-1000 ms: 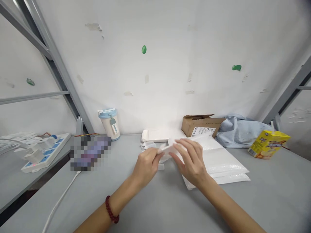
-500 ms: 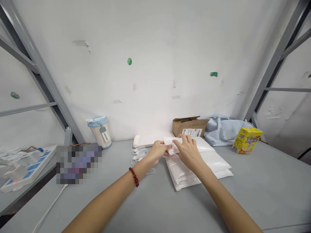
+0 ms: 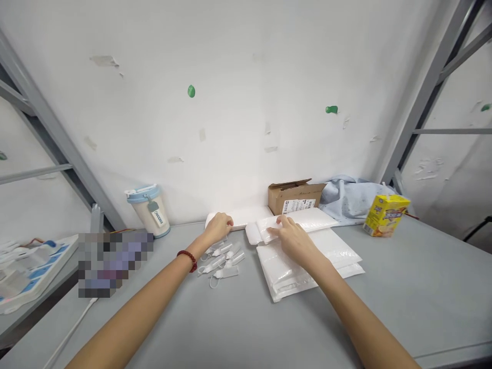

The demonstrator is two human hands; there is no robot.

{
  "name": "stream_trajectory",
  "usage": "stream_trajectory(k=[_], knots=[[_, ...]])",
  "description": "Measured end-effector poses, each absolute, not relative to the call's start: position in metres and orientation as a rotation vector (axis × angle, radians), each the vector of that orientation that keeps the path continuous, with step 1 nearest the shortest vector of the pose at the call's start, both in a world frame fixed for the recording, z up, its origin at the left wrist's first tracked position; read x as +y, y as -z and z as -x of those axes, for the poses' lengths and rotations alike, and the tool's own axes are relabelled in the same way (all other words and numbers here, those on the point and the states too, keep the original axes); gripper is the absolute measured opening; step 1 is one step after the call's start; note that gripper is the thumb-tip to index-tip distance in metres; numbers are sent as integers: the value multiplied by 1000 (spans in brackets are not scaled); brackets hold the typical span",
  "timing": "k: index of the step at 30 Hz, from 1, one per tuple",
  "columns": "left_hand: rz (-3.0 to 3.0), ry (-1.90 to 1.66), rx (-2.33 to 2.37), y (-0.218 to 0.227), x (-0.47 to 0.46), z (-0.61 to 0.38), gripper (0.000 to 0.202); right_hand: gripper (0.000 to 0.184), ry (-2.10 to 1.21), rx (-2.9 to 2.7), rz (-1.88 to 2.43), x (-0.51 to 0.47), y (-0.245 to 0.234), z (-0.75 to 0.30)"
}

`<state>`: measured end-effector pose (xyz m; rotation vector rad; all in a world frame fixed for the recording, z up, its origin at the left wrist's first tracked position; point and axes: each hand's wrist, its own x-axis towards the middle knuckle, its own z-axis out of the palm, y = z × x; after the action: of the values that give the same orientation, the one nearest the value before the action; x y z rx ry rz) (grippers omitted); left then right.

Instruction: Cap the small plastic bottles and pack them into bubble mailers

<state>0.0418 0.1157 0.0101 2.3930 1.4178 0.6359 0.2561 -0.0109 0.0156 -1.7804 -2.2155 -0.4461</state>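
My right hand point(image 3: 295, 240) grips a small white bubble mailer point(image 3: 317, 219), thumb and fingers near its open end. That mailer's flap point(image 3: 252, 233) sticks out to the left. Beneath it lie larger white bubble mailers point(image 3: 326, 252), one on another. My left hand point(image 3: 218, 228) is closed with curled fingers, in front of a flat white stack point(image 3: 253, 215) by the wall; what it holds, if anything, is hidden. Just below that hand, several small clear bottles point(image 3: 226, 273) with looped caps lie loose on the grey table point(image 3: 238, 323).
An opened cardboard box point(image 3: 277, 199) stands against the wall beside light blue cloth point(image 3: 351, 197). At the right is a yellow box point(image 3: 385, 216). A blue-lidded cup point(image 3: 151, 211), a blurred-out object point(image 3: 119, 261) and a power strip point(image 3: 42, 271) occupy the left.
My left hand has left the small mailer and moved left, uncovering the bottles. The mailer's flap now extends outward while my right hand stays on it. The view has shifted slightly.
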Motion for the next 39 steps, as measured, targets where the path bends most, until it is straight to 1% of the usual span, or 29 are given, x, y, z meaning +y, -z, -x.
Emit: stream_trajectory(k=[5, 9, 11, 14, 16, 20, 23, 25, 27, 30, 33, 35, 37, 39], knots=[[-2470, -598, 1422, -3, 124, -38, 14, 55, 414, -2236, 1764, -12, -15, -255], [-2473, -647, 1444, -6, 127, -32, 15, 54, 441, -2264, 1734, -14, -12, -255], [-2482, -707, 1467, -10, 128, -26, 16, 47, 451, -2261, 1740, -15, -11, -255], [-2524, -828, 1511, -22, 124, -14, 17, 31, 447, -2265, 1718, -14, -10, -254], [-2566, -919, 1534, -31, 117, -8, 17, 26, 464, -2242, 1671, -13, -11, -252], [-2677, -1045, 1488, -44, 85, -5, 16, 37, 548, -2119, 1468, -13, -12, -239], [-2897, -1121, 1261, -43, 54, -8, 18, 43, 526, -2163, 1266, -18, -10, -220], [-2975, -1178, 1175, -37, 35, -10, 21, 47, 579, -2191, 1164, -22, -7, -208], [-3043, -1197, 1107, -29, 20, -9, 22, 48, 676, -2155, 1124, -26, -4, -199], [-3095, -1157, 993, -17, 7, -6, 24, 45, 773, -2038, 1086, -28, -3, -195], [-2952, -1183, 931, -11, 4, 0, 20, 33, 809, -2056, 1053, -25, -1, -198], [-2725, -1292, 1024, -10, 8, 5, 16, 26, 833, -2134, 1049, -22, 0, -201], [-2360, -1401, 1213, -11, 14, 12, 13, 25, 844, -2166, 1061, -18, 2, -203], [-1909, -1390, 1337, -12, 21, 21, 17, 25, 834, -2145, 1076, -17, 3, -204]])
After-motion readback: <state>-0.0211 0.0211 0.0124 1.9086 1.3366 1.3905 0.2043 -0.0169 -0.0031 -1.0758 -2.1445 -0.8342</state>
